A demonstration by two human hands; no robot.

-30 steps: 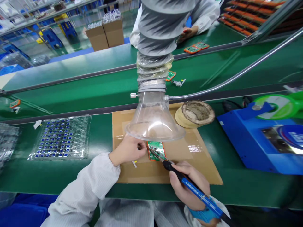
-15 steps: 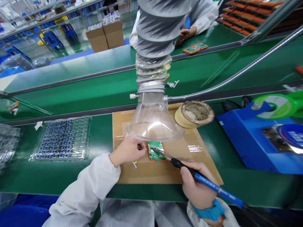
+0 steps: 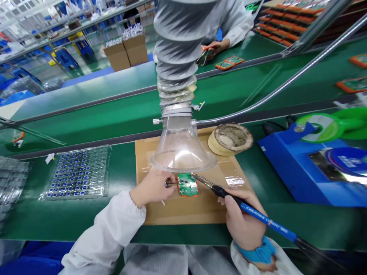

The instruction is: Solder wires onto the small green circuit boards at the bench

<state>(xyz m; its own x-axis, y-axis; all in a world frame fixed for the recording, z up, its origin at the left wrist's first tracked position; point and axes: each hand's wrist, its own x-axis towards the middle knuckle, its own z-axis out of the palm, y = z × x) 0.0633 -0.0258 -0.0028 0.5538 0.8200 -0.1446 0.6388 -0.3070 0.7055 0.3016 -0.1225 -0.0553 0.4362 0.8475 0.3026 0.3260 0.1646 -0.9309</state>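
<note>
A green circuit board with an orange edge lies on the cardboard sheet, below the clear fume hood. Beside its left edge, my left hand has its fingers closed on a small dark shiny piece. A thin part of this piece reaches toward the board; my fingers hide much of it. My right hand grips a blue-and-black soldering iron like a pen. The iron's tip is near the board's upper right edge; contact cannot be made out.
A round cream pot stands behind the board, and a blue machine with green reel is at right. At left lies a clear tray of small blue parts. A metal arm joins the hood. Across the divider, a co-worker's hand holds something.
The soldering iron's tip has moved from over the board's middle toward its upper right edge. My left hand stays beside the board. The co-worker's hand has lifted an orange-edged piece. The view has shifted slightly.
</note>
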